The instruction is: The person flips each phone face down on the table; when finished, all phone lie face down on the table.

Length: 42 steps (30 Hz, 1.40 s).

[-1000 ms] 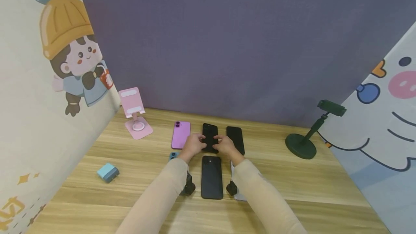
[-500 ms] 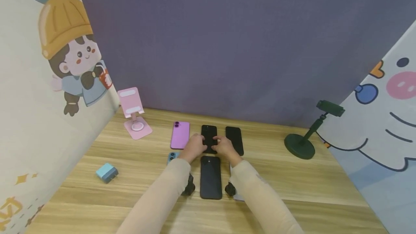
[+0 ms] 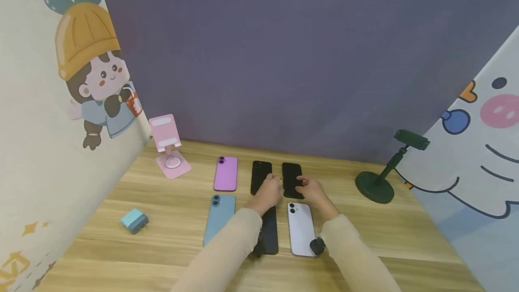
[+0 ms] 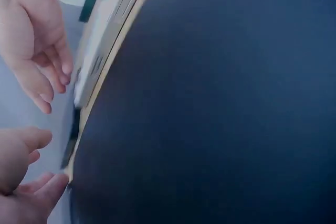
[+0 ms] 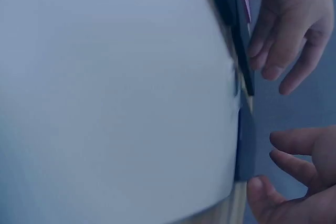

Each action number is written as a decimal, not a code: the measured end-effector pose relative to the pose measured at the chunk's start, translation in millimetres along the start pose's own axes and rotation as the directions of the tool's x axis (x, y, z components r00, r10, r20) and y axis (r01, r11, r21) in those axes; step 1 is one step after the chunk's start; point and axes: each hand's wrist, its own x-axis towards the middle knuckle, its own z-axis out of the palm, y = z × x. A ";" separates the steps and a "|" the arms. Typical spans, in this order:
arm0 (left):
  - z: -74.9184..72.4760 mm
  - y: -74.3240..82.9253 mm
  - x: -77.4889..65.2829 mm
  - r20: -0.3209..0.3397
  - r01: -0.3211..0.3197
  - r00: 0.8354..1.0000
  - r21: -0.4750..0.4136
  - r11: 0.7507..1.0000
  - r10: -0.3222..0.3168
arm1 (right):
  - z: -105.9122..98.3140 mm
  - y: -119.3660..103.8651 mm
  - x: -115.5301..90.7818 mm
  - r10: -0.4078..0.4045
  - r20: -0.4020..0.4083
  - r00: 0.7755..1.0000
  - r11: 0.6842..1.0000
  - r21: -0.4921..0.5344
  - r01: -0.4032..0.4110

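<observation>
Two black phones lie in the back row in the head view: a middle one (image 3: 258, 175) and a right one (image 3: 292, 179). My left hand (image 3: 267, 193) hovers between them, its fingertips near the right phone's left edge. On the other side, my right hand (image 3: 315, 192) has loosely bent fingertips at that phone's right edge. Under my left wrist lies a larger black phone (image 3: 270, 233), which fills much of the left wrist view. A white phone (image 3: 301, 226) lies near my right wrist and looms large in the right wrist view.
To the left lie a purple phone (image 3: 225, 175) and a light blue phone (image 3: 220, 213). A blue charger plug (image 3: 134, 221) sits farther left. A pink phone stand (image 3: 165, 132) and a dark green stand (image 3: 379, 184) flank the back of the wooden table (image 3: 162, 247).
Both hands have left the middle black phone's sides and moved right to the right black phone. Earlier, the middle phone slid slightly toward me. The light blue and white phones are more exposed.
</observation>
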 end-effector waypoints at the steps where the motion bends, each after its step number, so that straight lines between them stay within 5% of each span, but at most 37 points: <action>1: 3.9 1.5 0.6 0.015 0.013 1.000 0.004 1.000 -0.014 | -0.5 2.7 -0.9 0.012 0.001 1.000 1.000 0.014 -0.012; 7: 15.0 9.2 4.3 0.084 0.113 0.991 -0.055 0.992 -0.108 | 2.4 10.5 -3.1 0.101 0.037 0.994 0.982 0.160 -0.105; 12: 17.2 12.4 7.1 0.065 0.148 0.988 -0.085 0.985 -0.143 | 2.2 9.9 -1.8 0.147 -0.002 0.989 0.968 0.207 -0.143; 27: 21.0 13.4 12.3 0.031 0.146 0.989 -0.086 0.986 -0.144 | 0.8 6.7 0.0 0.163 -0.014 0.987 0.939 0.310 -0.150; 42: 25.1 17.6 13.5 0.047 0.153 0.988 -0.123 0.981 -0.148 | -14.1 5.4 -4.9 0.162 -0.017 0.987 0.948 0.281 -0.150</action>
